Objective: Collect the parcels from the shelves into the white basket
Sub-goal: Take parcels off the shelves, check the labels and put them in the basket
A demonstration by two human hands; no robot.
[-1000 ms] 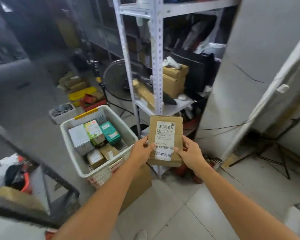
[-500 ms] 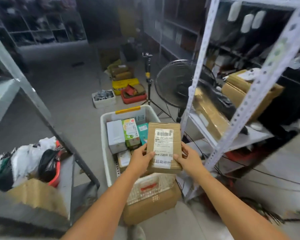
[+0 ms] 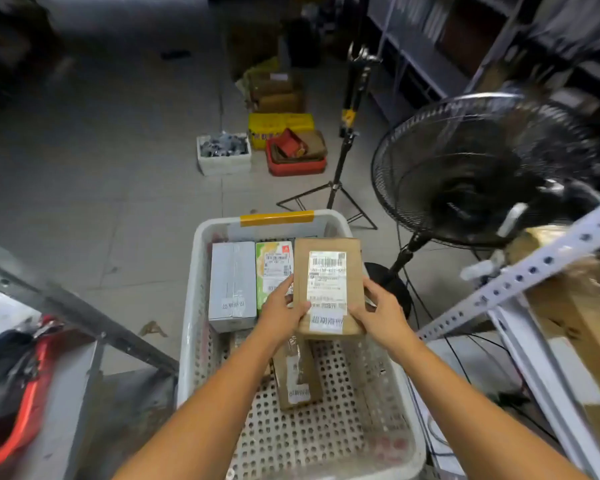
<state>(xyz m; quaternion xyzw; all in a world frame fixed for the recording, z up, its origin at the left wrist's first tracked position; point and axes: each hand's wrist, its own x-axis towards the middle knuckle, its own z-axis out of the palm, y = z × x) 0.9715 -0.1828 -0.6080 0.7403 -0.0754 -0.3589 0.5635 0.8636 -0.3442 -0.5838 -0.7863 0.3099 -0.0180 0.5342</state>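
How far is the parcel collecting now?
Done: a grey box, a green box and a brown parcel lie in the white basket. In hand: left hand and right hand hold a labelled parcel over it. Left: lowering it in; cardboard box on the shelf.

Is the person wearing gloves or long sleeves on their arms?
No. The left hand and right hand are bare: no gloves, rings or watch that I can see. Both forearms are bare too, with no sleeve showing in the picture.

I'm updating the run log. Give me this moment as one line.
left hand: holds brown parcel | right hand: holds brown parcel | brown parcel: over white basket, not released
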